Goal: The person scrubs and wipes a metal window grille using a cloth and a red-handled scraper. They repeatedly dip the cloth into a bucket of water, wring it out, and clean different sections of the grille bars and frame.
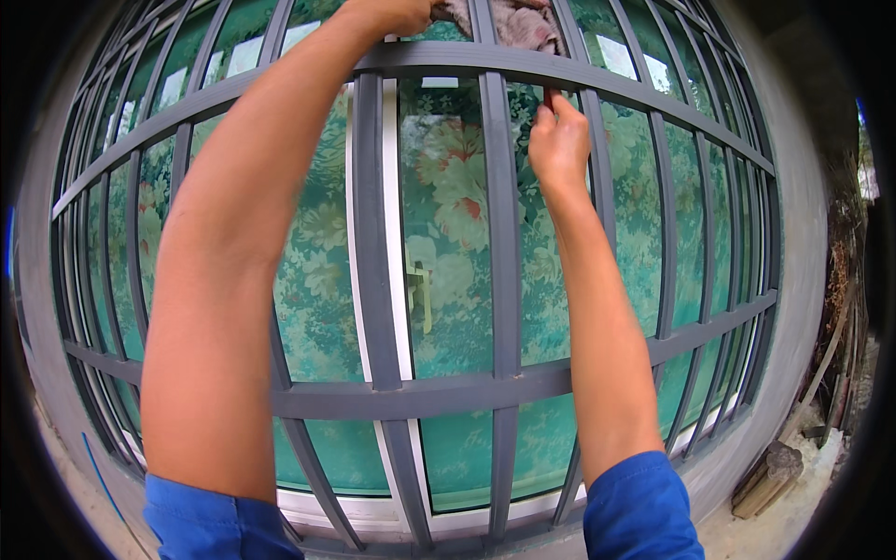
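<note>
Both my arms reach up to a grey metal window grille (434, 399) in front of glass panes (448, 294). At the top edge my left hand (402, 15) is partly cut off; it is at the near end of a greyish-pink cloth (528, 26), and its grip is not clear. The cloth lies behind the bars, above the upper crossbar. Just under that crossbar my right hand (561, 136) is closed around a thin dark red piece, perhaps a handle, whose upper end is hidden behind the crossbar. A patterned green floral curtain shows through the glass, along with reflections.
Vertical bars (505, 231) and crossbars span the window, with narrow gaps between them. White window frame strips (395, 210) stand behind. A grey wall (805, 210) borders the grille. At lower right a cut log (768, 479) lies on the ground, near leaning sticks (833, 350).
</note>
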Demonstrator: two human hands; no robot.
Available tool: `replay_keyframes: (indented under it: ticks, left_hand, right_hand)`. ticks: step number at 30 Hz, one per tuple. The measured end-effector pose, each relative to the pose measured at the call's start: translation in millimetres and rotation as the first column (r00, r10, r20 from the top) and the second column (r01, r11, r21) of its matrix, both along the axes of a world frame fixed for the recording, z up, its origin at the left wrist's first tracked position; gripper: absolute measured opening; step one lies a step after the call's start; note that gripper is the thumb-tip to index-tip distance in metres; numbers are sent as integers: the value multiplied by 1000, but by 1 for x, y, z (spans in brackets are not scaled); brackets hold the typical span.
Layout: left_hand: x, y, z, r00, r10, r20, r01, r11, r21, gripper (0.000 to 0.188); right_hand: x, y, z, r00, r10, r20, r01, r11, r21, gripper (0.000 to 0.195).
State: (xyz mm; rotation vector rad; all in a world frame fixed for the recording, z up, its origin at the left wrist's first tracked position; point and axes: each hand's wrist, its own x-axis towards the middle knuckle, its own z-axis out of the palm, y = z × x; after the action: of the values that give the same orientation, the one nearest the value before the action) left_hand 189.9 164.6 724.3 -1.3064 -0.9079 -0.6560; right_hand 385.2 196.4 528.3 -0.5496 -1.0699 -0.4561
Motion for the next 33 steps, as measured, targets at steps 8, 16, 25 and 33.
replay_keyframes:
  ticks: [8, 16, 25, 33]
  left_hand:
    - [9, -10, -17, 999, 36, -36, -27, 972, 233, 17]
    - [8, -63, -27, 997, 49, 57, -41, 990, -134, 36]
    - [14, -13, -46, 981, -189, 38, 177, 961, 214, 26]
    - [7, 11, -39, 968, -252, -1, 236, 906, 350, 25]
  right_hand:
    - [3, 6, -3, 995, -14, 101, 3, 994, 108, 37]
    - [7, 1, -37, 945, 204, 256, -184, 978, -97, 45]
    - [47, -89, -145, 911, 193, 364, -68, 942, -328, 45]
    - [101, -202, -171, 974, 96, 205, -33, 956, -292, 41]
